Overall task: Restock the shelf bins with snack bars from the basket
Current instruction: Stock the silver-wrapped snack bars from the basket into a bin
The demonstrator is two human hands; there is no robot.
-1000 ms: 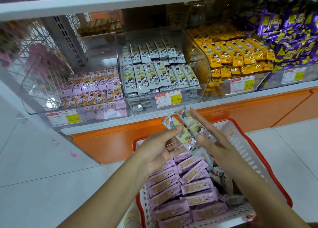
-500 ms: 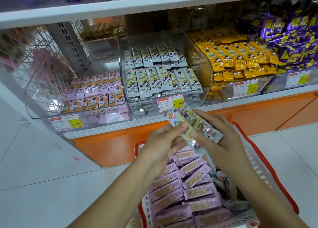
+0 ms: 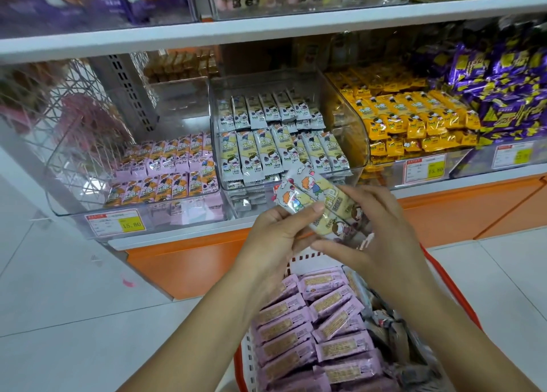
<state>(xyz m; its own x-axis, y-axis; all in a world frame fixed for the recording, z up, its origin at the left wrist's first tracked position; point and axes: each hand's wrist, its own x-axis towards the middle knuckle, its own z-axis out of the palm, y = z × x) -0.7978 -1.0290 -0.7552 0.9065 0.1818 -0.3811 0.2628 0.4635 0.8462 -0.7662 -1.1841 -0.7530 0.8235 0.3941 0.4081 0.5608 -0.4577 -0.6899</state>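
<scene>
Both hands hold a small stack of grey-and-yellow snack bars [image 3: 318,202] just in front of the middle clear bin [image 3: 359,142], which is filled with the same grey bars. My left hand [image 3: 275,237] pinches the stack with the thumb on top. My right hand [image 3: 381,228] grips it from the right side. Below the hands stands the red-and-white basket [image 3: 244,353], holding rows of pink snack bars [image 3: 313,326] and some dark bars at its right.
A left clear bin [image 3: 68,202] holds pink and orange bars. Right of the middle bin are yellow bars [image 3: 414,119] and purple packs [image 3: 503,89]. Price tags [image 3: 118,222] sit on bin fronts. An upper shelf [image 3: 266,27] and white tiled floor [image 3: 74,288] surround.
Both hands have lifted the bars up and forward toward the middle bin's front, and closed more tightly together round the stack. The camera has moved closer to the shelf.
</scene>
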